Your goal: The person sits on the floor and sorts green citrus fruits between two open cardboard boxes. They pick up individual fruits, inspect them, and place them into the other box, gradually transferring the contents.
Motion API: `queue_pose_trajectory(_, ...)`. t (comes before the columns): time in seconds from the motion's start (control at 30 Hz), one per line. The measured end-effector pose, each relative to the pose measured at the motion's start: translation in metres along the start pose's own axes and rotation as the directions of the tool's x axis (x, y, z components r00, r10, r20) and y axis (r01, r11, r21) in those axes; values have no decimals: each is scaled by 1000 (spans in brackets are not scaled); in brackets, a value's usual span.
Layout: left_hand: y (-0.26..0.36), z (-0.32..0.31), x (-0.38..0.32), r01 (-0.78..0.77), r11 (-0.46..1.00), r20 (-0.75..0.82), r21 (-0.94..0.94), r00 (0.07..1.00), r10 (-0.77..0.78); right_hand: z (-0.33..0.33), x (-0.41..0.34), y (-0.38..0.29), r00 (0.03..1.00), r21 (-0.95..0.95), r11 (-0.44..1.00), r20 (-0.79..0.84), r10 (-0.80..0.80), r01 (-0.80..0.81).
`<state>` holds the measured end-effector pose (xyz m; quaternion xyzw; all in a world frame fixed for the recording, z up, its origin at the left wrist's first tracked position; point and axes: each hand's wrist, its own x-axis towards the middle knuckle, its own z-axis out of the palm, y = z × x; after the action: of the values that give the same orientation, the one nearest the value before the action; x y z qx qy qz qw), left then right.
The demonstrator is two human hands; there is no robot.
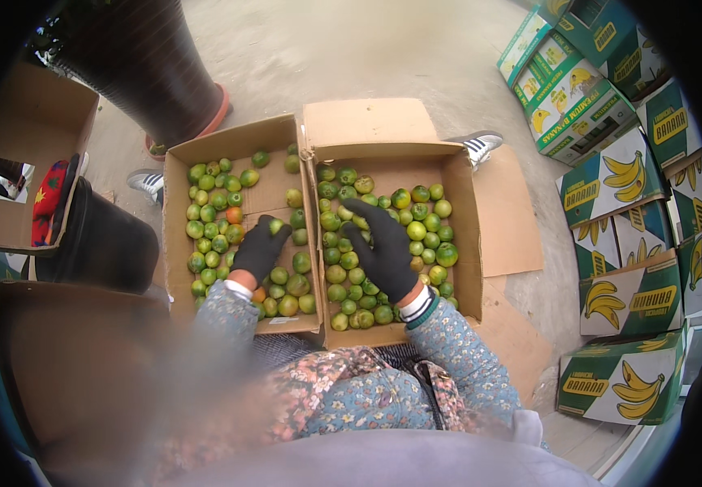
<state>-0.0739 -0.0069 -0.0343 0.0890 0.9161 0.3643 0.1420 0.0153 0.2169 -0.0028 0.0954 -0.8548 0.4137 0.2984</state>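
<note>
Two shallow cardboard boxes sit side by side in front of me, both with small green tomatoes loose inside. My left hand (260,246), in a black glove, is over the left box (265,201) and holds a green tomato (276,226) in its fingers. A few orange-tinged tomatoes (234,215) lie just left of that hand. In the right box (387,157), my gloved right hand (381,243) reaches among the tomatoes (432,222). Its thumb and fingers are spread around a pale green one (360,223); whether they grip it is unclear.
Banana cartons (612,176) are stacked along the right. A large dark plant pot (144,67) stands at far left, with a black bucket (104,237) and an open cardboard box (28,140) nearer. Flattened cardboard (506,213) covers floor beside the right box. My shoes (482,146) flank the boxes.
</note>
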Motion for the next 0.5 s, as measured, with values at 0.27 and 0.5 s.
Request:
queue_pose_trajectory(0.27,63,1,-53,-211,793,128,-571,932,339,-7,-4,-33,968,161,987,245,-51,11)
queue_pose_trajectory(0.5,82,29,-64,-385,805,-17,-451,906,424,-11,22,45,969,183,955,-37,244,-234)
